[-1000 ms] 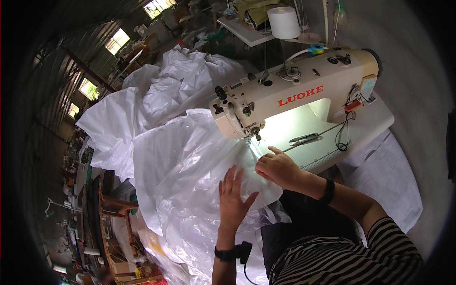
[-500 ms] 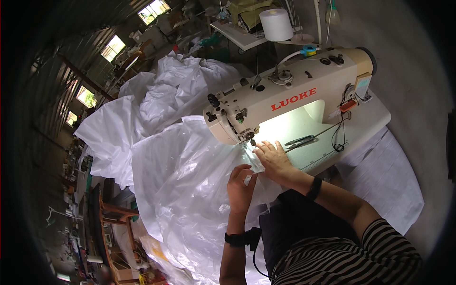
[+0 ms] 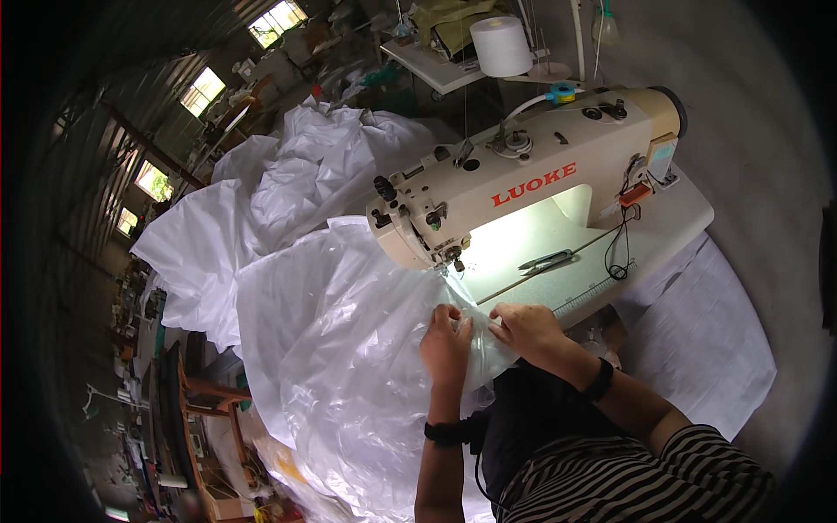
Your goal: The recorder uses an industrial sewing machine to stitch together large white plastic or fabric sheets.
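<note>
A large heap of thin white sheeting (image 3: 349, 322), partly see-through, spreads to the left of a cream sewing machine (image 3: 532, 174) and runs up under its needle and presser foot (image 3: 453, 261). My left hand (image 3: 447, 344) is closed on the sheeting in front of the needle, thumb and fingers curled together. Just to its right, my right hand (image 3: 527, 333) pinches the sheeting's edge near the front of the machine bed. The lamp lights the bed (image 3: 506, 270) behind my hands.
Thread snips (image 3: 547, 261) lie on the machine bed behind my right hand, near a cord. A white thread cone (image 3: 501, 46) stands behind the machine. White fabric (image 3: 706, 340) hangs at the right, and a wooden frame (image 3: 218, 392) stands at the left.
My right hand has drawn back from beside the needle toward me, from flat fingers to a pinch. The left hand has moved slightly nearer to me and closed further.
</note>
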A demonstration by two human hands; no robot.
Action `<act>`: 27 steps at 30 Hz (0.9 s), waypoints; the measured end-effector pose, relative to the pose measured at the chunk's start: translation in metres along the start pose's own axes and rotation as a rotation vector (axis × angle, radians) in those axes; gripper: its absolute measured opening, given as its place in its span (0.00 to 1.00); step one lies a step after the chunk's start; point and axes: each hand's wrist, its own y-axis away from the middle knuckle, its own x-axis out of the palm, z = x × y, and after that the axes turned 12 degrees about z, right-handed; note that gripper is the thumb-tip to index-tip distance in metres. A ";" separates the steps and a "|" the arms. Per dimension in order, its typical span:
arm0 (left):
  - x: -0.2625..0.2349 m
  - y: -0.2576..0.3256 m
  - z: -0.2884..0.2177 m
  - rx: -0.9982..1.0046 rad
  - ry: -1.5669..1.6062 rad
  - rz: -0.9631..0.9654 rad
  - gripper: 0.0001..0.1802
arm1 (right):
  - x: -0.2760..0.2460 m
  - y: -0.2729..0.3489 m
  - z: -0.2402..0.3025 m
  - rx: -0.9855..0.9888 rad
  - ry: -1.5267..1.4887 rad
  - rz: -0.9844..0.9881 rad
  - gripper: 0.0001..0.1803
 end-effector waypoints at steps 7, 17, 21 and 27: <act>0.010 -0.003 0.010 0.160 -0.117 0.009 0.09 | 0.003 0.004 0.018 0.042 0.183 0.021 0.09; -0.002 0.040 0.025 0.286 -0.296 -0.014 0.17 | 0.030 0.018 0.018 -0.072 0.474 -0.108 0.16; -0.012 0.048 0.011 0.254 -0.393 0.109 0.21 | 0.029 0.017 0.020 -0.089 0.476 -0.110 0.16; -0.037 0.016 0.048 0.364 -0.402 0.336 0.24 | 0.046 -0.016 0.022 -0.044 0.410 -0.072 0.22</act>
